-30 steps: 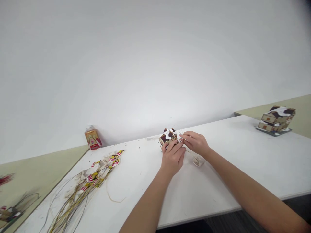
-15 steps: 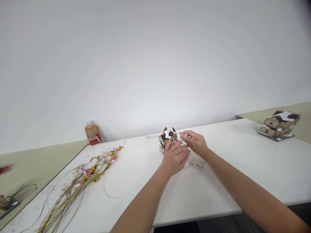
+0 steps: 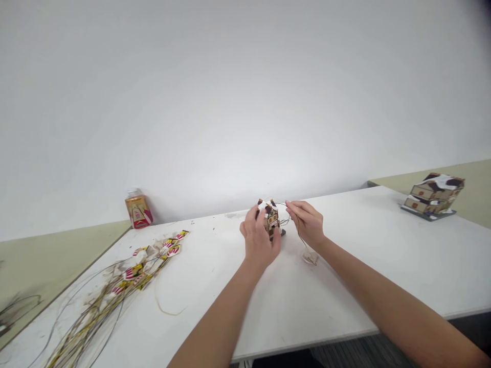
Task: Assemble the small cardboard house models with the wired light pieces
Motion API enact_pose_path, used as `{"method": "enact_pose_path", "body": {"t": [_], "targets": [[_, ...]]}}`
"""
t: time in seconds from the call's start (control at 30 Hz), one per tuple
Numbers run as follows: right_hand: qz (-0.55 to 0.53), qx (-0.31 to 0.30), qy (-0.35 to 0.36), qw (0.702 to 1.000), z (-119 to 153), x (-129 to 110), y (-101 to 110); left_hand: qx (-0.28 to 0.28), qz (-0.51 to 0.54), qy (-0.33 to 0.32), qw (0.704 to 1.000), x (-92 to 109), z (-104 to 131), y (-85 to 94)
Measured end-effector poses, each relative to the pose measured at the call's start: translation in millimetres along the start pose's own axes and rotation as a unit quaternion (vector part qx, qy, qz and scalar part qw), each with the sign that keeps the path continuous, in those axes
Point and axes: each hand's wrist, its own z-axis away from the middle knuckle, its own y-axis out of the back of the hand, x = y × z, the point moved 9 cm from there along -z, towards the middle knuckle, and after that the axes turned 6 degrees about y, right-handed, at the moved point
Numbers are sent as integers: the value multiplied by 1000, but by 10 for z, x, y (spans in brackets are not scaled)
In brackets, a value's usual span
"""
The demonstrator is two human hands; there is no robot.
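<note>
Newly turned, the miniature house (image 3: 273, 222), held in the left hand (image 3: 260, 240), wants steadying while the right hand (image 3: 308, 224) pinches a strand (image 3: 299, 233).

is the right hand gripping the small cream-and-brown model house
No, the right hand pinches a thin dark wire, its fingers apart from the small cream-and-brown model house.

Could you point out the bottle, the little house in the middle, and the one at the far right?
Bottle (image 3: 139, 211): head view, on its label.
Middle house (image 3: 273, 222): head view, on its windowed wall.
Right house (image 3: 434, 193): head view, on its upper wall.
</note>
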Motion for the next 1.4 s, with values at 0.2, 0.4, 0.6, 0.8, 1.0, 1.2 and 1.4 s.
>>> {"method": "enact_pose_path", "body": {"t": [0.2, 0.4, 0.6, 0.8, 1.0, 1.2, 1.4], "targets": [[1, 15, -47, 999, 45, 169, 29, -123, 50, 313, 940, -634, 77, -275], [5, 2, -24, 1000, 59, 140, 2, -176, 165, 438, 866, -812, 151, -376], [8, 24, 12, 1000, 45, 31, 15, -102, 228, 481, 840, -995, 184, -337], [21, -36, 63, 997, 95, -25, -79, -70, 247, 548, 796, -1190, 248, -364], [31, -73, 88, 993, 119, 30, -98, -76, 213, 545, 808, -1331, 192, -354], [71, -117, 143, 980, 132, -31, -175, -79, 179, 521, 830, -1303, 121, -280], [92, -134, 209, 964, 177, -142, -256, -79, 182, 514, 834, -1235, 113, -259]]}}
